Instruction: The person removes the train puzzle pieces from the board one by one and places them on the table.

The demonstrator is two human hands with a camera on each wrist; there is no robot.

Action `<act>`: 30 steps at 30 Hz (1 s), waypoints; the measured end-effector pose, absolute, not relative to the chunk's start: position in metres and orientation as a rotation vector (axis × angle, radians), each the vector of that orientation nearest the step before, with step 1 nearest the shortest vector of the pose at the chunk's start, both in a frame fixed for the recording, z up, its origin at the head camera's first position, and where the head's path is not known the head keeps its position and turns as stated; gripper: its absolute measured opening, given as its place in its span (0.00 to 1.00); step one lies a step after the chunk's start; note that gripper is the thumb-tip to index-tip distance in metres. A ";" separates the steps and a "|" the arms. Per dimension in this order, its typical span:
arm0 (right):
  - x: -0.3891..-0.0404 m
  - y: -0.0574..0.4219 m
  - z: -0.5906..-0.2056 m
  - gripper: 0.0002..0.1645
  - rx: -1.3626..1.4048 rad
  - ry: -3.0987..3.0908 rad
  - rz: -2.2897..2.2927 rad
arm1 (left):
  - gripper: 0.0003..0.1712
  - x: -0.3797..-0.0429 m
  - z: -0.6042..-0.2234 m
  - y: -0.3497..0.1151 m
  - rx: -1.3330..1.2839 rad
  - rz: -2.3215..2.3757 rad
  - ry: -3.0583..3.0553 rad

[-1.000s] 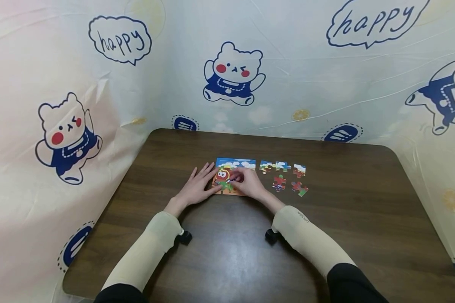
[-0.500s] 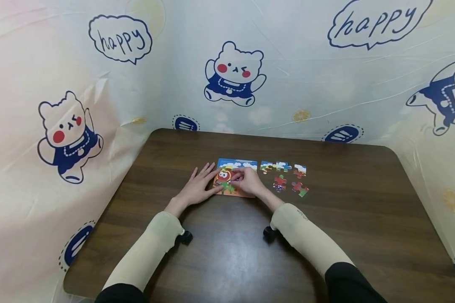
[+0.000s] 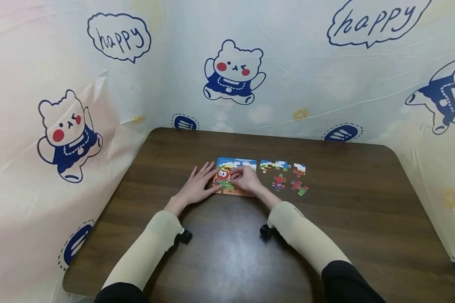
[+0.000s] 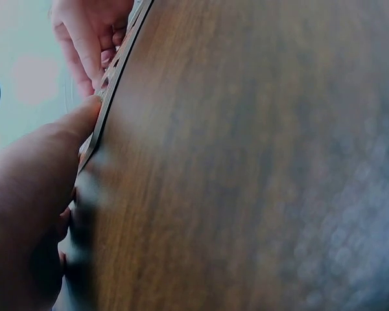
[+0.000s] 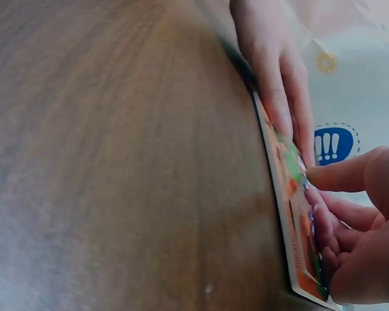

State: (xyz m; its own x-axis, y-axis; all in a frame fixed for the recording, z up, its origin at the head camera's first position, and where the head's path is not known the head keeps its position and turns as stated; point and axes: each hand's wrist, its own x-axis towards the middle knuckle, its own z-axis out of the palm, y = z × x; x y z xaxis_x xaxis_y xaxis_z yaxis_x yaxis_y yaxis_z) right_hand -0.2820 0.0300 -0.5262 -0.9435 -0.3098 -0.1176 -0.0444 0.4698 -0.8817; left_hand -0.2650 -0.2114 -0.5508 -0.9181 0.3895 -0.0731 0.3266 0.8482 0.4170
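A small picture puzzle board [image 3: 236,162] lies on the table in the head view, showing a blue sky and a round red cartoon figure. My left hand [image 3: 197,185] rests spread at its left side, thumb and fingertips on the board's edge. Over the board's middle, my right hand [image 3: 246,180] pinches a small puzzle piece [image 5: 303,167] between thumb and fingers. Most of that piece is hidden by the fingers. The right wrist view shows the right thumb close to the board surface, with the left hand [image 5: 275,71] at the far end.
Several loose puzzle pieces lie right of the board: two side by side in the upper row [image 3: 266,165], another piece [image 3: 299,169] farther right, and below them a red piece [image 3: 278,182] and a red-green piece [image 3: 299,187]. A printed curtain [image 3: 288,84] hangs behind the brown table [image 3: 345,202].
The right wrist and forearm have shifted slightly left, while the right fingertips stay over the board's middle. The left hand holds its place, and the loose pieces lie as before.
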 end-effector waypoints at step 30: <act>-0.283 0.014 -0.531 0.23 -0.203 2.600 -1.448 | 0.54 -0.266 -0.554 -0.214 0.591 0.679 2.859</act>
State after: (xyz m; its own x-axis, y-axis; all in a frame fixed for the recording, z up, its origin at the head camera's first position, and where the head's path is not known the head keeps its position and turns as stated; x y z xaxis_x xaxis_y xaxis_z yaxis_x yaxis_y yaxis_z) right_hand -0.2828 0.0143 -0.5311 -0.9782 -0.1947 -0.0719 -0.0414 0.5225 -0.8516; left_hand -0.2661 -0.2141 -0.5540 -0.9121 0.4071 -0.0483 0.3419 0.8205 0.4582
